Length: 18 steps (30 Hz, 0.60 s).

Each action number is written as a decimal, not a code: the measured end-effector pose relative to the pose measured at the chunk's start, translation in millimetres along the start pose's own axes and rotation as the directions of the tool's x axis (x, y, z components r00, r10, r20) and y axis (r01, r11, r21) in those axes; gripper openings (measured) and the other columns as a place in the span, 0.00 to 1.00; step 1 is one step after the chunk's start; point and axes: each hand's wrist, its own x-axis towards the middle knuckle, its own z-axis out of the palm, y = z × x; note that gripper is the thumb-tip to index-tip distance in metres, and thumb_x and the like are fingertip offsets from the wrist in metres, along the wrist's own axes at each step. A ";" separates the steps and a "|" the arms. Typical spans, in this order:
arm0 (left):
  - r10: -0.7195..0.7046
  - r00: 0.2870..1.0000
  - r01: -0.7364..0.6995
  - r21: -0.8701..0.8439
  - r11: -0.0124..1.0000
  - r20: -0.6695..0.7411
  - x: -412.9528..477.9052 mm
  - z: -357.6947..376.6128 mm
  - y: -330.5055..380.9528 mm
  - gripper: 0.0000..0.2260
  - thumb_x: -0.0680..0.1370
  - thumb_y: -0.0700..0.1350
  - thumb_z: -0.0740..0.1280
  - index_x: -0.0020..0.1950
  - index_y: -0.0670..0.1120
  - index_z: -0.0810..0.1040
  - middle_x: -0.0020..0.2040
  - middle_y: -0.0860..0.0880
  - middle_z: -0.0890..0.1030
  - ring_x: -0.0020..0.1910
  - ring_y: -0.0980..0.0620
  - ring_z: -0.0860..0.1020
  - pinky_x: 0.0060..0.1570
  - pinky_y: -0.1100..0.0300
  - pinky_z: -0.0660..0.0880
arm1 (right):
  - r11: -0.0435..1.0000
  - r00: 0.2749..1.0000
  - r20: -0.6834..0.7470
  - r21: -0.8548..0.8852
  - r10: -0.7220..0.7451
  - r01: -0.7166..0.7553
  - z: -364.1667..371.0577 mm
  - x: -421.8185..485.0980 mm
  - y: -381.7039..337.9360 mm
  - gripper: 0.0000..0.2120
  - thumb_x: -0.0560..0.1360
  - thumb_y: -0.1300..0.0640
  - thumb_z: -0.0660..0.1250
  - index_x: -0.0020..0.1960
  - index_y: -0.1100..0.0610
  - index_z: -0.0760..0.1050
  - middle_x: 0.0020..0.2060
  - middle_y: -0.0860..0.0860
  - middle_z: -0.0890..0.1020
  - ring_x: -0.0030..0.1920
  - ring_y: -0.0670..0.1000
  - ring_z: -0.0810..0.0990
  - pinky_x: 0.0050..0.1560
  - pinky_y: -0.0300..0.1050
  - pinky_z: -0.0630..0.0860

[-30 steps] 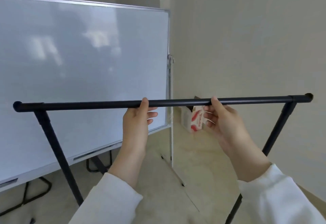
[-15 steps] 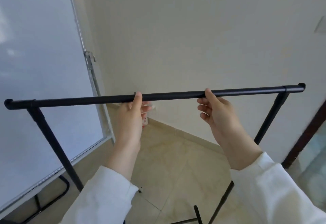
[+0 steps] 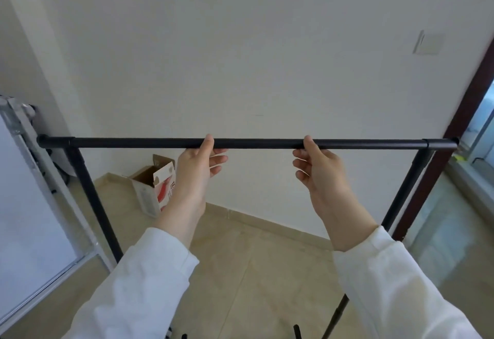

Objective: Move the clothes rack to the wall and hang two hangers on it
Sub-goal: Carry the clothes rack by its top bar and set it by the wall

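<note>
Clothes rack [image 3: 254, 143] — gripped at its top bar by left hand [image 3: 196, 167] and right hand [image 3: 319, 169], faced to wall [image 3: 240, 58]; hangers unseen — none hung.

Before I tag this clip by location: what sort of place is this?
Probably an office or spare room corner: a whiteboard on a stand at left, a plain wall with tiled floor, an open cardboard box by the skirting.

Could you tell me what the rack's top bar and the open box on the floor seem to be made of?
The top bar looks like metal tubing with a matte black coating: thin, straight, with sleeve joints near both ends, though plastic cannot be ruled out. The open box looks like cardboard: brown raw inside, white printed outside with red graphics, and folded flaps.
</note>
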 end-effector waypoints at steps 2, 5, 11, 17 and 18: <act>-0.011 0.999 0.011 -0.005 1.000 0.033 17.5 19.1 -3.2 0.09 0.78 0.50 0.60 0.41 0.48 0.74 0.39 0.51 0.80 0.38 0.57 0.78 0.40 0.66 0.74 | 1.000 1.000 -0.011 -0.001 -0.009 0.009 -5.6 22.9 -3.6 0.11 0.76 0.50 0.60 0.38 0.55 0.71 0.33 0.47 0.77 0.33 0.46 0.73 0.35 0.39 0.68; -0.022 0.997 0.022 0.002 1.000 0.072 41.3 46.1 -8.7 0.09 0.78 0.50 0.59 0.42 0.48 0.74 0.39 0.52 0.80 0.34 0.59 0.79 0.39 0.67 0.74 | 1.000 0.999 -0.040 -0.002 -0.015 0.015 -14.5 54.3 -8.4 0.11 0.76 0.51 0.60 0.38 0.54 0.71 0.33 0.47 0.77 0.33 0.46 0.73 0.36 0.39 0.68; -0.036 0.989 0.040 -0.022 0.999 0.140 80.5 92.6 -21.7 0.09 0.78 0.50 0.59 0.41 0.48 0.74 0.39 0.52 0.80 0.34 0.60 0.78 0.40 0.66 0.74 | 1.000 0.994 -0.107 -0.011 -0.026 0.025 -31.9 102.5 -15.4 0.11 0.76 0.50 0.60 0.38 0.54 0.71 0.34 0.48 0.77 0.34 0.46 0.73 0.37 0.40 0.69; -0.037 0.967 0.047 -0.033 0.998 0.254 126.6 141.3 -36.9 0.10 0.78 0.49 0.59 0.40 0.47 0.75 0.39 0.52 0.80 0.37 0.57 0.78 0.42 0.64 0.74 | 0.999 0.974 -0.222 -0.012 -0.051 0.050 -46.4 148.9 -20.7 0.10 0.76 0.50 0.60 0.38 0.54 0.71 0.34 0.47 0.77 0.35 0.46 0.74 0.38 0.39 0.69; -0.038 0.961 0.049 -0.034 0.998 0.275 134.4 149.2 -39.5 0.10 0.78 0.49 0.59 0.41 0.47 0.75 0.39 0.52 0.80 0.38 0.56 0.78 0.43 0.63 0.74 | 0.998 0.968 -0.245 -0.014 -0.055 0.053 -48.9 156.1 -21.5 0.10 0.76 0.50 0.60 0.39 0.54 0.71 0.34 0.47 0.77 0.35 0.46 0.74 0.38 0.39 0.69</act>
